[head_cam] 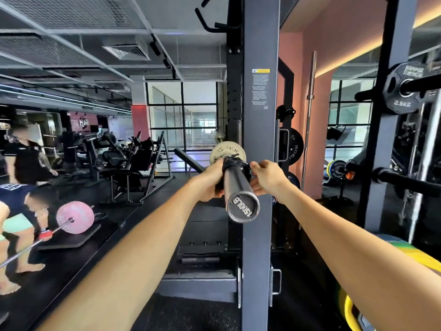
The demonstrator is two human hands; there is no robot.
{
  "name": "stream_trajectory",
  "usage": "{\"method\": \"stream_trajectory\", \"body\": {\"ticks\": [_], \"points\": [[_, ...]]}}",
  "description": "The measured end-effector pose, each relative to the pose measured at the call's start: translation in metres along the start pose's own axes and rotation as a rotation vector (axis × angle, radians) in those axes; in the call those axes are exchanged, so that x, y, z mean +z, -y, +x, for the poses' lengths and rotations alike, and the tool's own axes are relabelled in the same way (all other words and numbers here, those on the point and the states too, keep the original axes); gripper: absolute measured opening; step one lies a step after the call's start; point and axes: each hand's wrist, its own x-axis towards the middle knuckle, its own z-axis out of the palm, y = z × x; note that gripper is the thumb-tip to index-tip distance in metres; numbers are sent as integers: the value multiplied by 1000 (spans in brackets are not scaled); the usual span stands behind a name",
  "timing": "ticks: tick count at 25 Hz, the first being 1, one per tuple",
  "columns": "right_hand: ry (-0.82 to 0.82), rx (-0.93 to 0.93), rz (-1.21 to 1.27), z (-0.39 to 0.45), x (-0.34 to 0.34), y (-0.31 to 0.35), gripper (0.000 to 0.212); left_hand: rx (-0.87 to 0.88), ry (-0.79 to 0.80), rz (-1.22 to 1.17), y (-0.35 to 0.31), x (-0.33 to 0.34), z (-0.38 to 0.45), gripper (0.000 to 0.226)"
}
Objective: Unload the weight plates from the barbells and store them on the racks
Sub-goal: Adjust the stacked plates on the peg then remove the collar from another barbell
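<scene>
A barbell sleeve (239, 187) points toward me, its end cap near the middle of the view. A black collar clamp (235, 164) sits on the sleeve, and behind it a small pale weight plate (226, 152) is loaded on the bar. My left hand (210, 180) grips the clamp from the left. My right hand (267, 176) holds the clamp's right side with curled fingers. A black 2.5 kg plate (403, 88) hangs on a storage peg at the upper right. Another black plate (294, 146) is stored on the rack behind the upright.
The grey rack upright (260, 91) stands directly behind the sleeve. A bare storage peg (405, 181) juts out at the right. Coloured bumper plates (405, 263) lie at the lower right. At the left, two people stand near a barbell with a pink plate (75, 217).
</scene>
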Motion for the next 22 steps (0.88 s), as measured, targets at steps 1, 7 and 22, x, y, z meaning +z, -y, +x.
{"method": "stream_trajectory", "body": {"ticks": [1,7,22], "points": [[-1,-3,8,15,3,-3,27,-2,8,-7,1,-2,16,49],[-80,-57,15,91,16,-23,29,20,-110,-35,1,-6,90,46],[-28,-102,16,174,25,-35,28,-40,-242,-17,-14,-15,145,42]]}}
